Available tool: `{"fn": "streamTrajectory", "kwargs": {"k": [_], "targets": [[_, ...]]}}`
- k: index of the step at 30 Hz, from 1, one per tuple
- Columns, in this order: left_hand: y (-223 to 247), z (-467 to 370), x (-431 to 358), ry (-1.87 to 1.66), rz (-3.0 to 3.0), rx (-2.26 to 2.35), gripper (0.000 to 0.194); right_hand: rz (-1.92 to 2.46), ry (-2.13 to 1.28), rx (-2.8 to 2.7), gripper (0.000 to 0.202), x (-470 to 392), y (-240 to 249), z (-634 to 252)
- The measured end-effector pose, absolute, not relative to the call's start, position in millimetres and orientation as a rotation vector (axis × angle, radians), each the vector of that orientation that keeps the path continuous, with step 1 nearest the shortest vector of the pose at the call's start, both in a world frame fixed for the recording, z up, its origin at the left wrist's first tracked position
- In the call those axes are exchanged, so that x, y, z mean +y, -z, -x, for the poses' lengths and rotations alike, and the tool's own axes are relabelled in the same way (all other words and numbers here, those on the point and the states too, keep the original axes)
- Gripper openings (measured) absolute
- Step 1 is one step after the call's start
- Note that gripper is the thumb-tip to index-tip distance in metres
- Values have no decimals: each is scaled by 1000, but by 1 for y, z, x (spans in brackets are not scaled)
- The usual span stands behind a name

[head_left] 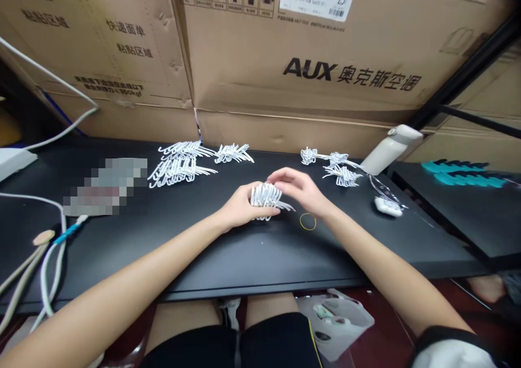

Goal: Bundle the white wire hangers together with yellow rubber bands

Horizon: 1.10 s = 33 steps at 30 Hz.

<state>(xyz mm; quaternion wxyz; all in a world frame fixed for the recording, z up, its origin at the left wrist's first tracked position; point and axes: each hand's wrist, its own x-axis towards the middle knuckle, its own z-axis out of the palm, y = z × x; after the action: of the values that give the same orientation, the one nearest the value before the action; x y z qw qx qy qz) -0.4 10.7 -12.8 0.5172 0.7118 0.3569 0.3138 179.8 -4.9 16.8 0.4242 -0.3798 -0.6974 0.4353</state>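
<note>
My left hand (241, 206) is closed round a bundle of white hooks (266, 195), thin bent rods lined up side by side, just above the black tabletop. The thumb lies across the front of the bundle, and loose straight ends stick out to the right. My right hand (299, 189) grips the bundle's upper right side with bent fingers; its thumb is hidden. A yellow rubber band (308, 222) lies on the table below my right hand.
Further white hook bundles lie at back left (175, 171) and back right (342, 176). A white bottle (391, 150) and an earphone case (388, 207) are at right. Cardboard boxes (309, 102) line the back. White cables (52, 270) run along the left. Turquoise pieces (464, 173) lie far right.
</note>
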Motion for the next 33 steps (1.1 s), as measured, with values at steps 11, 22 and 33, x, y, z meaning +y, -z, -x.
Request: {"fn": "streamTrajectory", "kwargs": {"k": [11, 22, 33], "targets": [[-1, 6, 7, -664, -1243, 600, 37, 742, -794, -1830, 7, -20, -19, -181], [-2, 12, 11, -601, -1237, 582, 44, 791, -759, -1963, 6, -17, -18, -187], [0, 17, 15, -539, -1305, 516, 51, 798, -645, -2014, 8, -19, -19, -188]]}}
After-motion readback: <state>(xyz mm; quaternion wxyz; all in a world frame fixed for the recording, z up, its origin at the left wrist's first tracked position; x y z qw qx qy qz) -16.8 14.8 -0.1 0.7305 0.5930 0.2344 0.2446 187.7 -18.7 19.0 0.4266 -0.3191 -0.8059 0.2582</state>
